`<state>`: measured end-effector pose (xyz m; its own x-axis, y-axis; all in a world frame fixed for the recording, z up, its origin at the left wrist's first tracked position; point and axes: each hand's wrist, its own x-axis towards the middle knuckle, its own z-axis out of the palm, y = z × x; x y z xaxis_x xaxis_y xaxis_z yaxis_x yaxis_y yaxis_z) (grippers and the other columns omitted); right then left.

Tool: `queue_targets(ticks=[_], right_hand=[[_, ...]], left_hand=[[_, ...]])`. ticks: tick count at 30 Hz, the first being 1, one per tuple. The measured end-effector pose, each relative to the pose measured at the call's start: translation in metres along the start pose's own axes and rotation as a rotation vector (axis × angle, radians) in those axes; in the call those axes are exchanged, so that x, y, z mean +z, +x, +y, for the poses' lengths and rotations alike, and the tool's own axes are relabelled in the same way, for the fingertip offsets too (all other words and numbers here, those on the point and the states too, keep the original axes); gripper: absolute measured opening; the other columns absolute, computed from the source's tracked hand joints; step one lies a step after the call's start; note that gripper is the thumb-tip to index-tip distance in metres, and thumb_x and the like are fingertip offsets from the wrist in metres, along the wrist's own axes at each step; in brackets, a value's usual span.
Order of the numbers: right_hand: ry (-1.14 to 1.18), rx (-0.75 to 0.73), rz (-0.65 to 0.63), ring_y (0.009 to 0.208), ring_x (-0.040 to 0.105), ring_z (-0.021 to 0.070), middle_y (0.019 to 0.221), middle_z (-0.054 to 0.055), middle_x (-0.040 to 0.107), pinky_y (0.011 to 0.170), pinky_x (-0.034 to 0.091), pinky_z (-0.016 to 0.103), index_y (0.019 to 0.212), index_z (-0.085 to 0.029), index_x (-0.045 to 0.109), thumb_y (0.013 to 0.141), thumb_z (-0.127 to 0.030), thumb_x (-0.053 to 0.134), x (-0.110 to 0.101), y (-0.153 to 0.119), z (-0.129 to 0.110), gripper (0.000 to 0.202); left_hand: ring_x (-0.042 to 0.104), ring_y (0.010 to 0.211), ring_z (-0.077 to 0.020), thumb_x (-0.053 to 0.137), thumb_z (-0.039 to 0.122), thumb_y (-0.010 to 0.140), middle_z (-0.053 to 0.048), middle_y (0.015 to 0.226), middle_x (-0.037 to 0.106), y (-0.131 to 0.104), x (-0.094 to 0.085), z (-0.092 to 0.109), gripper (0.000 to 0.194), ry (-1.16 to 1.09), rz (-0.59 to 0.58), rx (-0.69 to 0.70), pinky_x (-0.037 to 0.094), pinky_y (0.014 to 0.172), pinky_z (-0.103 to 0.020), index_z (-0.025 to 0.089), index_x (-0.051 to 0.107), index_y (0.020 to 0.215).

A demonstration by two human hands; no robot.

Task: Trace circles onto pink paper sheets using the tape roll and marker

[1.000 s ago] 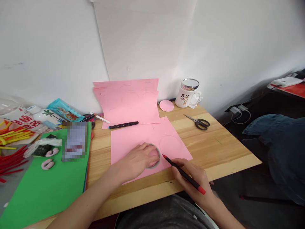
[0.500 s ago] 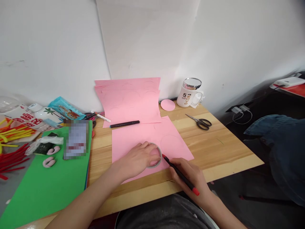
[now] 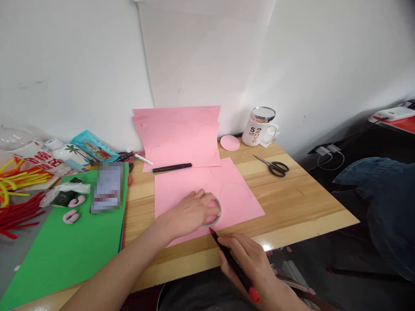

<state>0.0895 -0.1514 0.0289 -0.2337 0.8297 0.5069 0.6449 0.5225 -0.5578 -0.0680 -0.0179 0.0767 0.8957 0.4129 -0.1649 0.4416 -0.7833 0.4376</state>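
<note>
A round ring-shaped piece lies on a pink sheet, held by the fingers of my left hand. My right hand grips a black pen with red ends; its tip touches or nearly touches the ring's lower edge, near the sheet's front edge. A thin circle outline shows on the sheet to the right of the ring. Behind it, more pink sheets with faint curved lines lean toward the wall, and a black marker lies at their foot.
Scissors, a white mug and a pink paper disc are on the table. At left are green sheets, a blurred phone-like object, a blue packet, bottles and red and yellow strips.
My right hand has moved down and left with the pen, whose tip went from the ring's right side to its lower edge. My left hand still holds the ring. The view has shifted slightly.
</note>
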Motion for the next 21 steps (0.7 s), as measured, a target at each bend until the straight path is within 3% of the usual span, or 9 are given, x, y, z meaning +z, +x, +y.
queue_targets(ticks=[10, 15, 21], right_hand=[[0.19, -0.029, -0.208, 0.086, 0.064, 0.0189, 0.097, 0.009, 0.066, 0.073, 0.052, 0.029, 0.108, -0.019, 0.058, 0.081, -0.004, 0.052, 0.006, 0.005, 0.0, 0.031], [0.158, -0.063, -0.161, 0.087, 0.063, 0.0196, 0.098, 0.01, 0.065, 0.069, 0.052, 0.029, 0.111, -0.019, 0.058, 0.081, -0.003, 0.051, 0.008, 0.006, 0.003, 0.035], [0.078, -0.069, -0.148, 0.08, 0.062, 0.0196, 0.095, 0.01, 0.066, 0.066, 0.052, 0.03, 0.11, -0.019, 0.06, 0.082, -0.004, 0.049, 0.007, 0.008, 0.007, 0.034]], left_hand=[[0.042, 0.09, -0.0185, 0.043, 0.018, 0.094, -0.002, 0.103, 0.055, 0.002, -0.002, -0.004, 0.02, 0.051, -0.007, 0.023, 0.032, 0.086, -0.033, 0.022, 0.059, 0.082], [0.042, 0.092, -0.0191, 0.045, 0.018, 0.093, -0.002, 0.105, 0.055, 0.003, -0.004, -0.002, 0.018, 0.087, -0.056, 0.006, 0.032, 0.085, -0.033, 0.022, 0.059, 0.085], [0.043, 0.092, -0.0194, 0.044, 0.02, 0.094, -0.003, 0.105, 0.056, 0.003, -0.002, -0.004, 0.019, 0.091, -0.025, 0.031, 0.032, 0.085, -0.033, 0.022, 0.061, 0.085]])
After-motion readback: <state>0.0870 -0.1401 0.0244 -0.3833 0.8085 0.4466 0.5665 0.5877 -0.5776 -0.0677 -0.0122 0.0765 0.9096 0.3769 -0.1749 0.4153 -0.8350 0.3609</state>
